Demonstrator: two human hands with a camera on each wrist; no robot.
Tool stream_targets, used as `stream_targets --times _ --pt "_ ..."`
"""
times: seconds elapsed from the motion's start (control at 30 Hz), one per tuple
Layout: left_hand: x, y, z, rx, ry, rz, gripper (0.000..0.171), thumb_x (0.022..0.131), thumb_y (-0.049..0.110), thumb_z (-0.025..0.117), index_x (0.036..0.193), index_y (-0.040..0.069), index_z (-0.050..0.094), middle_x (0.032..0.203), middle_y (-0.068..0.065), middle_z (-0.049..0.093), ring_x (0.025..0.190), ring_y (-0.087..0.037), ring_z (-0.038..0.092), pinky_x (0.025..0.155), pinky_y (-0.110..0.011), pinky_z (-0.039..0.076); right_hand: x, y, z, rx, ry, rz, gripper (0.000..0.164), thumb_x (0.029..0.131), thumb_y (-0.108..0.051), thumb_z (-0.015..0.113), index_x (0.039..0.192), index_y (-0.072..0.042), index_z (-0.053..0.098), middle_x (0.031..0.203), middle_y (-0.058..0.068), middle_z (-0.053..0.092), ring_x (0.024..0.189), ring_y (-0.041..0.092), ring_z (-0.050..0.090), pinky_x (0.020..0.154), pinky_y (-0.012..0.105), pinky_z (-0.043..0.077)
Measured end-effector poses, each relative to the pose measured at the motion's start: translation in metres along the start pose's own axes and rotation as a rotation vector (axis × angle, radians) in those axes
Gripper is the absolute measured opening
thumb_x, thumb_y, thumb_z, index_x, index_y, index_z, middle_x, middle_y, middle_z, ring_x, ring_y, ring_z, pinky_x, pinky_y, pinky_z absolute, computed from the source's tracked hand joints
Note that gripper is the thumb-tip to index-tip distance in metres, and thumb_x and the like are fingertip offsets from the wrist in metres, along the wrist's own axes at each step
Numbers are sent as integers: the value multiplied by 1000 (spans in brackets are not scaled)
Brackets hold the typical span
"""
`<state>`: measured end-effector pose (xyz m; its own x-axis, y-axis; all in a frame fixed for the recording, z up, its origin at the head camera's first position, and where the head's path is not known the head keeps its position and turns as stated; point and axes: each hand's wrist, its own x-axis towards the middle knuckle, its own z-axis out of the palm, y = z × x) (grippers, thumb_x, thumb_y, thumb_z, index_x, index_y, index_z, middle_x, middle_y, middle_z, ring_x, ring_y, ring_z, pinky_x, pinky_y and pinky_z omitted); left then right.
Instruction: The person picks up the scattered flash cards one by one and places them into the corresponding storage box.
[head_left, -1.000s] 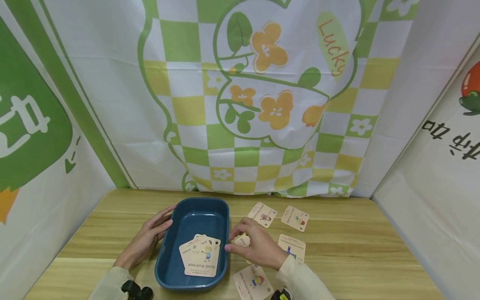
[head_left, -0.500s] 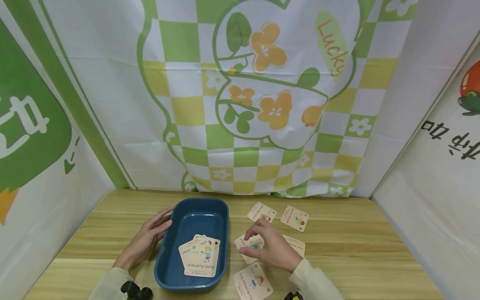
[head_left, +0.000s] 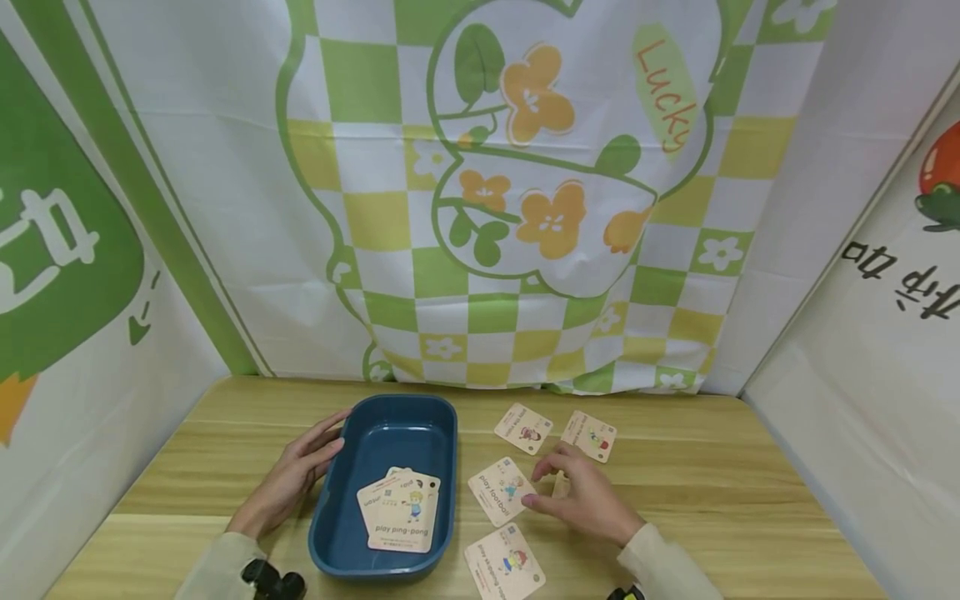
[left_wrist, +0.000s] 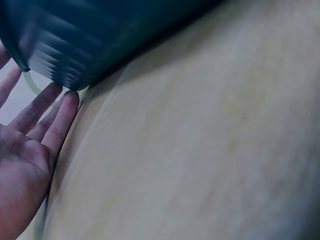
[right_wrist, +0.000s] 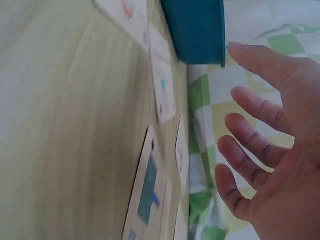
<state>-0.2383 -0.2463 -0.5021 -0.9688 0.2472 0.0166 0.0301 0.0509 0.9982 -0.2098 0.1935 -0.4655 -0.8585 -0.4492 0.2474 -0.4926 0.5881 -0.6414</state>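
Note:
My left hand (head_left: 288, 479) rests its straight fingers along the left side of a blue plastic tray (head_left: 397, 440). In the left wrist view, fingertips meet the tray's outer wall (left_wrist: 60, 47). Inside the tray lie overlapping cards, a "play ping-pong" card (head_left: 405, 521) uppermost. My right hand (head_left: 588, 497) holds nothing, its fingers loosely bent and spread. It hovers over a card with a blue picture (right_wrist: 148, 187), mostly hidden by the hand in the head view. Just left of its fingertips lies the "play football" card (head_left: 497, 492).
A skipping card (head_left: 506, 562) lies nearest me, right of the tray. Two more cards, one left (head_left: 525, 428) and one right (head_left: 589, 435), lie farther back on the wooden table (head_left: 712, 500). A printed cloth (head_left: 517, 333) hangs behind the table's far edge.
My right hand has moved right, away from the tray's edge, leaving the "play football" card flat on the table and uncovered. My left hand and the tray stay put.

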Motion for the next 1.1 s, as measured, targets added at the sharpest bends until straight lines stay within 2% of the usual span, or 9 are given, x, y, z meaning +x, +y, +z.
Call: stream_targets --times 0.17,0.47,0.8,0.97,1.1 --pt "1 -1 -1 3 -1 11 61 109 29 50 161 9 26 161 -28 24 122 -2 53 97 -19 47 -7 12 -4 -39 12 3 28 82 -33 86 94 -13 70 100 -7 58 97 20 56 86 44 52" --pt "2 0 -1 -1 -6 9 62 109 29 50 162 8 25 161 -28 22 121 1 53 97 -19 47 -17 28 -17 -132 -8 54 37 76 -36 90 95 -12 69 98 -4 57 95 21 58 86 42 52" --pt "-1 1 1 -8 -9 13 61 109 27 50 162 8 25 162 -28 22 123 -3 53 97 -19 47 -26 39 -28 -246 -35 224 56 65 -47 94 102 -13 70 100 -2 58 97 21 54 89 48 46" --pt "-2 1 1 -6 -3 13 61 109 27 50 161 8 25 161 -28 22 121 0 53 97 -19 47 -29 43 -31 -296 -43 267 65 59 -52 95 105 -13 70 97 -3 53 91 18 48 85 42 43" --pt "-2 2 1 -3 -1 14 61 109 27 50 161 8 25 161 -28 23 122 -2 53 97 -19 47 -31 45 -32 -307 -64 297 73 59 -54 95 112 -11 70 93 -3 48 87 17 41 79 38 38"
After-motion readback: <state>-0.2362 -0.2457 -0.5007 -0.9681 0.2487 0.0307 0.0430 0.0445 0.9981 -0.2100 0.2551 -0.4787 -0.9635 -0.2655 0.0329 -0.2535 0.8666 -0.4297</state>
